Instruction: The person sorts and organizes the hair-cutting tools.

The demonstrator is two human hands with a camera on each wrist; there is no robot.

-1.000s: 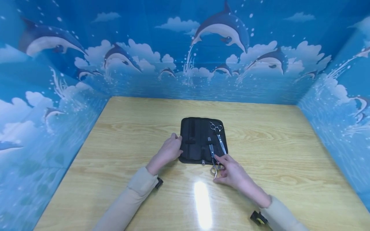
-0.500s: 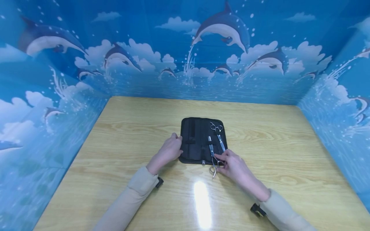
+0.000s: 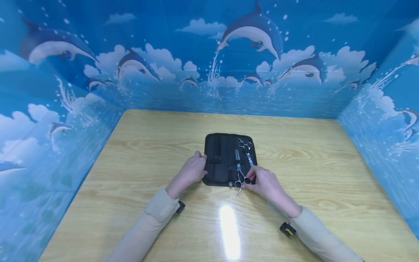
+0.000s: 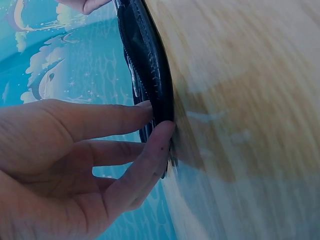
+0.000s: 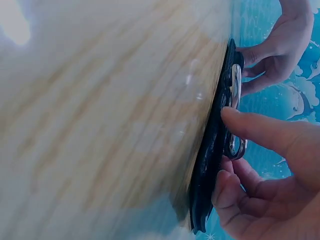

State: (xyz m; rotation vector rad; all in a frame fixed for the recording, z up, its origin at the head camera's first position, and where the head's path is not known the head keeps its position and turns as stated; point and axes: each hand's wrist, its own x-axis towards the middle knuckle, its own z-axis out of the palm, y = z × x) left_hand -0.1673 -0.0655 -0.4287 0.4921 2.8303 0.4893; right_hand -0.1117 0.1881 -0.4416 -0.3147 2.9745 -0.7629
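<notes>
A black zip case [image 3: 220, 174] lies unfolded on the table. My left hand [image 3: 193, 168] pinches its left edge between thumb and fingers, as the left wrist view shows at the case's rim [image 4: 162, 95]. One pair of silver hairdressing scissors [image 3: 239, 168] points away from me, its blades under an elastic strap and its finger rings at the case's near edge. My right hand [image 3: 266, 183] holds the right ring of these scissors; in the right wrist view the thumb lies by the ring [image 5: 239, 148]. A second pair of scissors [image 3: 246, 145] lies the other way round, its blade tips hidden behind my right hand.
The wooden table [image 3: 157, 142] extends around the case on every side. Dolphin-print sheeting [image 3: 193, 91] stands along its back and sides. A zip pull [image 3: 230, 185] sits at the case's near edge.
My right hand has moved forward and slightly left, sliding the near scissors further under the strap; their rings have come closer to the case. My left hand has stayed in place.
</notes>
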